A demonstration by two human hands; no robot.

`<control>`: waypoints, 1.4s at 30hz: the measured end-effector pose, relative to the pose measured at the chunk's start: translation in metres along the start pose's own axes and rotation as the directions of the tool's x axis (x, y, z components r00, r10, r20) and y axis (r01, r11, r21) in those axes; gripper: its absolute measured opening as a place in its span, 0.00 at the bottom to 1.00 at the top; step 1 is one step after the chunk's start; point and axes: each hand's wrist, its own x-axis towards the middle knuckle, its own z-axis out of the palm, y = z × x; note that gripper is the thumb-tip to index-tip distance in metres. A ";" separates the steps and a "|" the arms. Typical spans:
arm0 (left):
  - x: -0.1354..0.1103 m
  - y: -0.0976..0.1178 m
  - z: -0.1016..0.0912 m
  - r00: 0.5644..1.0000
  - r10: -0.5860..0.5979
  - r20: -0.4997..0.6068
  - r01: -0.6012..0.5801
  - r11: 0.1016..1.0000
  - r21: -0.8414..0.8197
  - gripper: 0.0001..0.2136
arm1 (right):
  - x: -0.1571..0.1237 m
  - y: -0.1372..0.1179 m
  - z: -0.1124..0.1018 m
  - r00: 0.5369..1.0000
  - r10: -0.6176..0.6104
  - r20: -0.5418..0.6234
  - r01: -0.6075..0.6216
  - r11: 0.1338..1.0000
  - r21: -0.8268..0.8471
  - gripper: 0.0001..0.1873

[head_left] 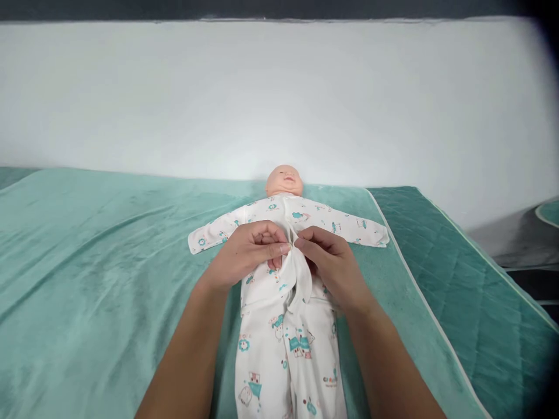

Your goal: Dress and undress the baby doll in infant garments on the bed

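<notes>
A baby doll (pixel 285 180) lies on its back, head toward the wall, dressed in a white printed top (pixel 262 297) with both sleeves spread out. Matching printed trousers (pixel 266 349) cover its lower body. Over the doll's belly, my left hand (pixel 251 250) pinches one front edge of the top between thumb and fingers. My right hand (pixel 327 256) pinches the facing edge just beside it, fingertips almost meeting. Below the hands the front edges hang loose and folded. Whether a small fastener sits between the fingertips is too small to tell.
A light green blanket (pixel 109 279) with some wrinkles lies under the doll. To the right shows a darker green quilted cover (pixel 463 291). Behind the head rises a white wall (pixel 218 99). Part of another green-topped object (pixel 549 213) is at the right edge.
</notes>
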 end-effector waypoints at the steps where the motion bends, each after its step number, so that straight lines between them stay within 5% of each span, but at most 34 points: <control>1: 0.000 0.000 0.000 1.000 0.007 0.003 -0.007 1.000 -0.013 0.08 | 0.000 0.000 0.000 1.000 -0.008 -0.002 0.008 1.000 -0.011 0.14; 11: 0.003 -0.001 0.002 1.000 -0.016 -0.020 0.015 0.998 -0.056 0.07 | 0.001 -0.001 0.001 0.999 -0.034 0.009 0.035 0.996 -0.085 0.19; 23: 0.003 -0.004 -0.002 0.996 -0.010 0.084 0.014 0.999 -0.042 0.07 | 0.001 -0.001 0.002 1.000 0.005 0.012 -0.006 0.999 0.041 0.14; 42: 0.004 -0.007 -0.005 0.991 0.039 0.132 -0.028 0.996 -0.084 0.08 | 0.002 0.002 0.000 0.997 0.002 0.081 0.004 0.997 -0.075 0.10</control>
